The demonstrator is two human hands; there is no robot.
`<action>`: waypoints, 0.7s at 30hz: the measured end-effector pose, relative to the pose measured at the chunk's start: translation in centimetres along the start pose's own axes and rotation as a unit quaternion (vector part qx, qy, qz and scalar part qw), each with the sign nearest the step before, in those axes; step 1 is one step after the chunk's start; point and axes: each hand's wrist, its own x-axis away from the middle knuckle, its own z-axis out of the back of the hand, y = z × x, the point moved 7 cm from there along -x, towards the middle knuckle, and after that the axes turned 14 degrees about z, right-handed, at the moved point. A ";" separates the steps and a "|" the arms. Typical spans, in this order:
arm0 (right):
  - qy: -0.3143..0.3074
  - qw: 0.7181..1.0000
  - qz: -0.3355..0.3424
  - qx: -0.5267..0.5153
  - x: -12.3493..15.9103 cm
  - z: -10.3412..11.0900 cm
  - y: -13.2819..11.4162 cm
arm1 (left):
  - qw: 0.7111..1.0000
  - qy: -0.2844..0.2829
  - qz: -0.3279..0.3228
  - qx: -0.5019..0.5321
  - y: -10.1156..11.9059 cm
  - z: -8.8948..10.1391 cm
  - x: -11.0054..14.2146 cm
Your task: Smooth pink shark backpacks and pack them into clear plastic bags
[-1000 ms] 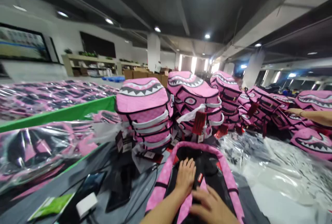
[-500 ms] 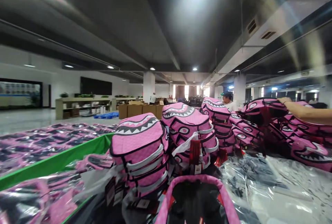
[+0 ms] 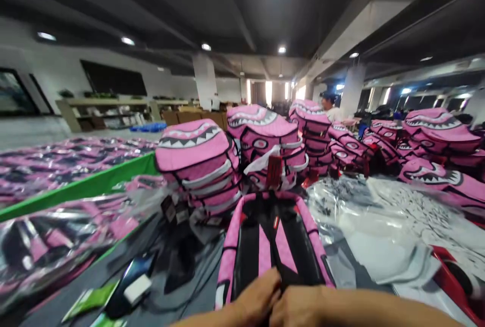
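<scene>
A pink and black backpack (image 3: 278, 226) lies in front of me with its black back panel and pink-striped shoulder straps facing up. At its lower end, my left hand (image 3: 261, 291) is closed on a dark strap (image 3: 278, 256) running down the middle. Right beside it, my right hand (image 3: 297, 304) has its fingers curled on the same dark strapping. The two hands touch or nearly touch, and they hide what lies between their fingers. Stacked pink backpacks with shark-teeth prints (image 3: 197, 137) stand just beyond.
Clear plastic bags (image 3: 364, 221) lie to the right, near a red object (image 3: 454, 276). A phone-like dark object (image 3: 131, 276), a white block (image 3: 137, 289) and green packets (image 3: 89, 300) lie left. A green divider (image 3: 113, 178) borders bagged backpacks. A person (image 3: 333, 107) stands behind.
My view has tipped down. The arm that reached over the bags at the right is gone from there. Both my hands are now at the near backpack, whose strap panel shows more.
</scene>
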 end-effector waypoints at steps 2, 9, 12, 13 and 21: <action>-0.066 0.989 0.093 -0.093 -0.5 -1.9 -2.2 | 0.999 0.010 0.025 -0.030 -0.2 -0.6 1.7; -0.080 0.968 0.168 -0.168 0.0 -6.8 -3.1 | 0.984 0.049 0.078 -0.154 -3.1 -0.8 1.4; -0.069 0.975 0.128 -0.170 0.4 -8.7 -2.7 | 0.983 0.066 0.063 -0.160 -3.5 -0.8 1.2; -0.071 0.976 0.118 -0.166 0.4 -9.1 -2.6 | 0.983 0.065 0.057 -0.161 -3.6 -0.8 0.9; -0.034 0.999 0.022 -0.011 -0.5 -5.5 -2.7 | 0.977 0.056 0.029 -0.202 -3.0 -2.6 2.8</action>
